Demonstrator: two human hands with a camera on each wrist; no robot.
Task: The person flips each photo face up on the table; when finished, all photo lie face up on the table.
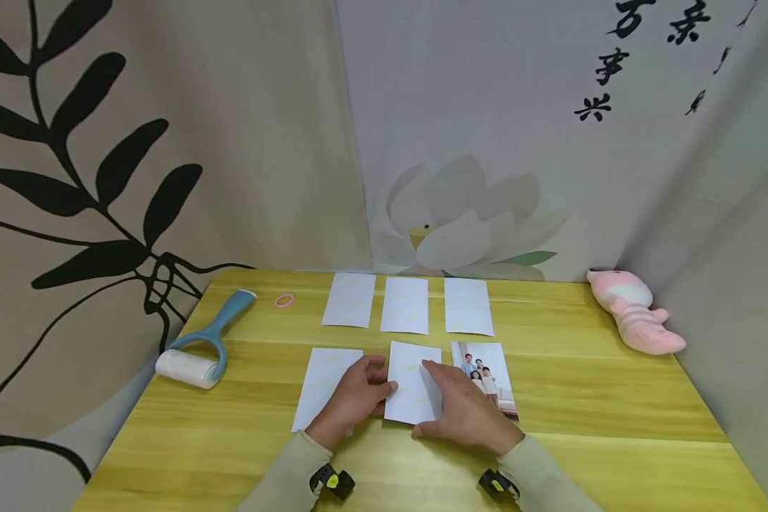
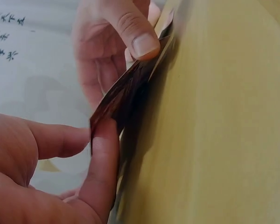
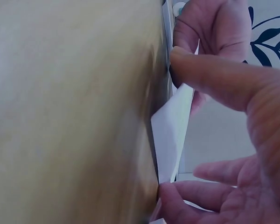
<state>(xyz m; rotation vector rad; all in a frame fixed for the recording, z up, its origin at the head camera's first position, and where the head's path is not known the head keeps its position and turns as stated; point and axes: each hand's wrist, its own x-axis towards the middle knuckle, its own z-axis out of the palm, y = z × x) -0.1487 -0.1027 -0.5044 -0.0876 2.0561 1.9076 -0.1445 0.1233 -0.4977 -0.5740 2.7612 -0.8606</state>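
A white-backed photo card [image 1: 412, 384] stands tilted just off the table at the front middle. My left hand [image 1: 355, 395] pinches its left edge between thumb and finger. In the left wrist view the card's dark printed underside [image 2: 126, 88] shows. My right hand [image 1: 467, 405] is at the card's right side, fingertips touching the edge and thumb near the bottom corner. Left of it, another white-backed card [image 1: 320, 373] lies partly under my left hand. To the right lies a face-up family photo [image 1: 496, 366], partly covered by my right hand.
Three white-backed cards, left [image 1: 348, 300], middle [image 1: 404, 306] and right [image 1: 468, 306], form a back row. A blue-handled lint roller [image 1: 214, 334] and a pink ring [image 1: 284, 301] lie at the left. A pink plush toy [image 1: 636, 313] lies by the right edge. Curtains hang behind the wooden table [image 1: 614, 398].
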